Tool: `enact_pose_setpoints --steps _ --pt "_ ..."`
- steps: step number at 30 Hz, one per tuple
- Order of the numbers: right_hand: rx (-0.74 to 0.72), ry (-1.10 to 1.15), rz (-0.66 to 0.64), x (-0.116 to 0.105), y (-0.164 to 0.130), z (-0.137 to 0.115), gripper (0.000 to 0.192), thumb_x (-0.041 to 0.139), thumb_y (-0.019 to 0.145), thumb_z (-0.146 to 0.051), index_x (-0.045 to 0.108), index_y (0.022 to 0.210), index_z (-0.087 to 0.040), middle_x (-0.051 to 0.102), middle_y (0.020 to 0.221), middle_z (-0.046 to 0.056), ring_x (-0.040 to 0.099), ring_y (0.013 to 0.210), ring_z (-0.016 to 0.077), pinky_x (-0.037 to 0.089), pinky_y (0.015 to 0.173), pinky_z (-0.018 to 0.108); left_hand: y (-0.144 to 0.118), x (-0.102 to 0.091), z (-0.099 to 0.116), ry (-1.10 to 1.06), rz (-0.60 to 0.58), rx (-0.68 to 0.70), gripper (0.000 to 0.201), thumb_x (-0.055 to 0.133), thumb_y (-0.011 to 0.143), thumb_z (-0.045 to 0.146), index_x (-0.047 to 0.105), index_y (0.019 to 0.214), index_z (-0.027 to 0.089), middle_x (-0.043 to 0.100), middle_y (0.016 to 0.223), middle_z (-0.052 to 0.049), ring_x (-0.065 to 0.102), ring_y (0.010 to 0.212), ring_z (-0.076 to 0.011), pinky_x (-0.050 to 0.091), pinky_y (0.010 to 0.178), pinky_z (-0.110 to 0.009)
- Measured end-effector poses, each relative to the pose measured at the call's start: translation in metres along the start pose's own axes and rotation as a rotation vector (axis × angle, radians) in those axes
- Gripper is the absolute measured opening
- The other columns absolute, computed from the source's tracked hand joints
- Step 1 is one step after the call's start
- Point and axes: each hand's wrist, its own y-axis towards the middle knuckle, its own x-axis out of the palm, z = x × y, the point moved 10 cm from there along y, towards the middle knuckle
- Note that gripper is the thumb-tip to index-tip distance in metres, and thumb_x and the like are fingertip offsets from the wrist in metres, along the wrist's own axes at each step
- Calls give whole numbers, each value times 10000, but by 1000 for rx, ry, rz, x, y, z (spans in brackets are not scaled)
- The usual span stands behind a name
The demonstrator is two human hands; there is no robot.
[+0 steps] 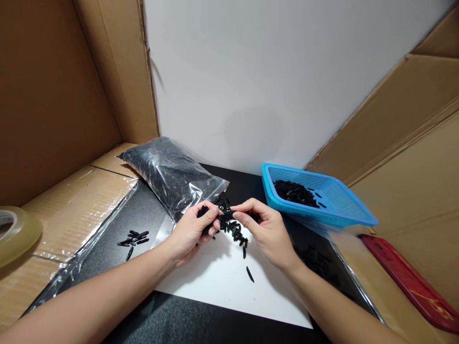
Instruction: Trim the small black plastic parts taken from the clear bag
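Hands met at mid-frame, just above the white sheet (222,277). Your left hand (191,231) was curled shut around a cluster of small black plastic pieces (229,224), thumb and forefinger pinching its left end; your right hand (267,229) pinched the same cluster from the right side, fingertips touching it. The cluster hung between both hands, its lower pieces trailing down toward the sheet. One single black piece (250,274) lay loose on the sheet, lower centre. A small heap of loose pieces (133,238) sat on the dark mat (107,248), left of centre, well apart from your hands.

Clear bag (172,174) of the same black stock lay at upper left of the work area, its open end near your left hand. Blue basket (340,210), right of centre, already held a dark pile.

Judgement: you were in the separating step, pulling pieces off the joined cluster. The next move likely called for a firm left-hand hold while the right fingers twisted one piece free, without scattering the rest.
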Motion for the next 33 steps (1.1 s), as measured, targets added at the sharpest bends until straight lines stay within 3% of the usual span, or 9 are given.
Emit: enact_pose_setpoints --steps 14,21,24,26,30,33 --pt "143 169 -67 10 -1 17 357 736 777 -519 620 697 -191 429 535 -55 305 478 91 226 441 246 1 -1 -4 -71 -2 -16 400 830 696 438 560 757 150 668 684 4 411 450 -10 206 369 -111" --pt "378 614 -163 30 -7 27 255 697 783 -378 520 731 -202 642 641 -5 306 434 62 166 385 185 1 -1 -3 -80 15 -8 473 874 605 472 548 718 149 615 562 39 411 409 -11 203 356 -122" --pt "418 722 -225 37 -9 26 218 651 778 -373 518 729 -207 641 676 5 304 451 75 150 374 188 1 -2 -3 -77 15 -7 487 887 586 460 525 693 153 630 576 34 413 405 -10 204 356 -124" --pt "354 593 -225 34 -8 23 240 658 804 -393 535 721 -205 582 647 -22 302 461 76 173 391 196 2 -3 -5 -71 12 -14 477 885 594 452 528 697 153 638 590 31 419 407 -10 205 358 -125" --pt "94 106 -153 21 -6 6 124 728 786 -307 680 842 -208 438 574 -70 353 514 95 280 488 227 3 -3 -7 -58 3 -24 483 872 604 482 529 677 148 614 569 36 419 412 -12 214 364 -124" --pt "-15 -92 -110 18 -9 -3 122 695 807 -272 748 886 -195 426 546 -63 359 519 107 286 506 252 3 -3 -8 -47 -1 -29 501 871 593 497 519 647 145 588 548 39 416 417 -11 220 367 -119"
